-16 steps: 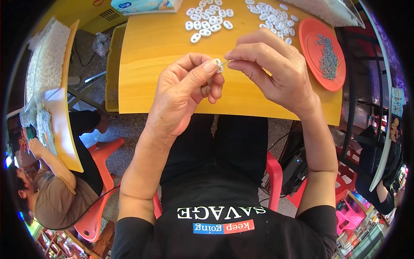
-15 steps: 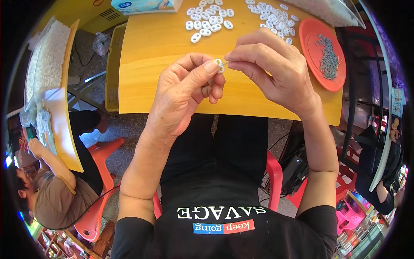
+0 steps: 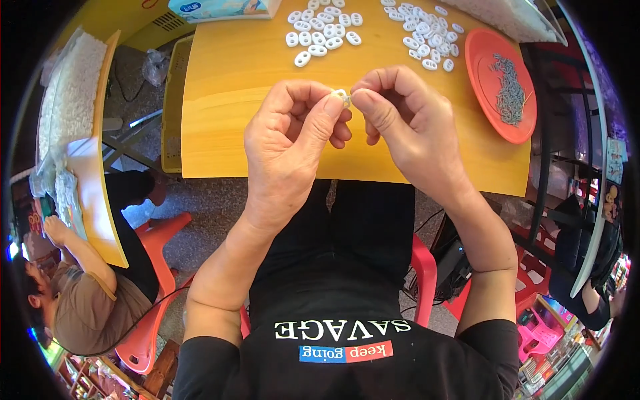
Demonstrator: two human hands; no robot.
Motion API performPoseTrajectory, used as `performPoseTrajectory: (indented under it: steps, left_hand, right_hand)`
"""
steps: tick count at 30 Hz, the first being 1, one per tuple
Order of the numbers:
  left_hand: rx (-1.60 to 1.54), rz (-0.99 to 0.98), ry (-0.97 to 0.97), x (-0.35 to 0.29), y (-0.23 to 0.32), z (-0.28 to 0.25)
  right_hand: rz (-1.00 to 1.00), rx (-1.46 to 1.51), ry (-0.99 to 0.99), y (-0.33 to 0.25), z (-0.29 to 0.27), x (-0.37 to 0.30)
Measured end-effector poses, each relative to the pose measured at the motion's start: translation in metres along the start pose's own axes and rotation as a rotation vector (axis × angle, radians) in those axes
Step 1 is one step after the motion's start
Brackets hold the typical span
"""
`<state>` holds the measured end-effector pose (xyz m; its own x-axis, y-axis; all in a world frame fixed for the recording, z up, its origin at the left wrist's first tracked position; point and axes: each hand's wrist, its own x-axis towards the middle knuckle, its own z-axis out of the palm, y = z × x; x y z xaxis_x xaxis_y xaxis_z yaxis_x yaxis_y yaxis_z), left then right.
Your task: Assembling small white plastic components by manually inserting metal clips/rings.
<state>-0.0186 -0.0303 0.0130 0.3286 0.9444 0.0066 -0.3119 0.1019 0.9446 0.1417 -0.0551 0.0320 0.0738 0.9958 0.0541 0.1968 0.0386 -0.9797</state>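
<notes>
Between thumb and fingers of my left hand [image 3: 283, 150] is a small white oval plastic piece with two holes [image 3: 343, 95], held above the near half of the table. My right hand [image 3: 423, 127] meets it from the right, thumb and forefinger pinched on a thin metal pin [image 3: 349, 99] at the piece's edge. Most of the pin is hidden by my fingertips, so how far it goes in cannot be seen. Beyond my hands lie two groups of similar white pieces, a left group [image 3: 318, 39] and a right group [image 3: 430, 44].
A red plate [image 3: 481, 67] with many small grey metal pins [image 3: 511, 93] stands at the table's right edge. A tissue pack [image 3: 227, 9] is at the back left of the yellow table [image 3: 227, 127]. Another person [image 3: 93, 300] sits at a table to the left.
My right hand has turned and lowered, its fingers now curled closer against the white piece. The pin shows less between my hands. The left hand has shifted only slightly.
</notes>
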Motion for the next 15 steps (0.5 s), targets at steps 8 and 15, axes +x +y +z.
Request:
performPoseTrajectory:
  steps: [8,15]
  left_hand:
    - [-0.087,-0.061,0.02,0.004,0.0,-0.002]
    - [-0.114,-0.085,-0.004,0.002,0.003,-0.003]
  right_hand:
    - [0.043,0.241,0.01,0.004,0.001,-0.001]
    - [-0.273,-0.089,0.068,0.012,-0.004,0.003]
